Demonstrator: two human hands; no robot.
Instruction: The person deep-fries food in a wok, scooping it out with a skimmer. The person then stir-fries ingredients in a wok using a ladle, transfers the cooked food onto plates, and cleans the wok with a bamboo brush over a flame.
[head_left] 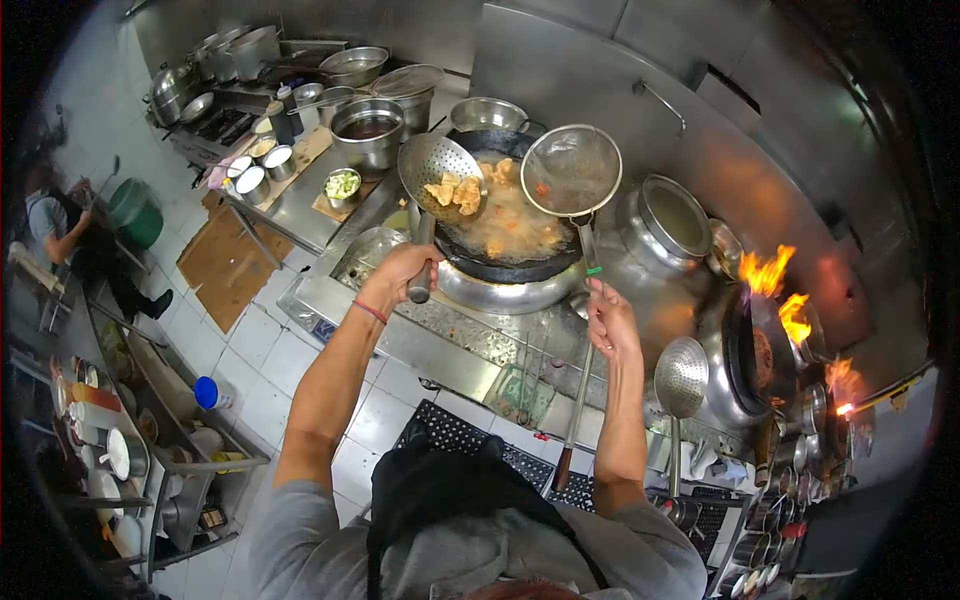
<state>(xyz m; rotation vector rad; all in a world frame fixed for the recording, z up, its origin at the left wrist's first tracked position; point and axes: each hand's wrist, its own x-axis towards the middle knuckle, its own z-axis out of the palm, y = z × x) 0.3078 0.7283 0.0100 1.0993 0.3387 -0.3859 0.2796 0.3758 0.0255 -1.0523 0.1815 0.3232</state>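
Observation:
My left hand (403, 268) is closed around the handle of a perforated skimmer (425, 160). Golden fried pieces (455, 193) sit in its bowl, over the left side of a dark wok (515, 270). Bubbling oil (500, 225) fills the wok, with more fried pieces afloat in it. In my right hand (612, 318) is the long handle of a round wire-mesh strainer (571, 168), gripped partway along. The strainer hangs over the wok's right side, with a small orange bit visible in or through the mesh. The handle's wooden end points down toward my body.
Flames (768, 272) rise around another wok (745, 350) on the right. A second perforated skimmer (682, 378) lies nearer me. To the left stand a metal pot (367, 125) and a bowl of chopped greens (342, 187). A person (65, 225) is at far left.

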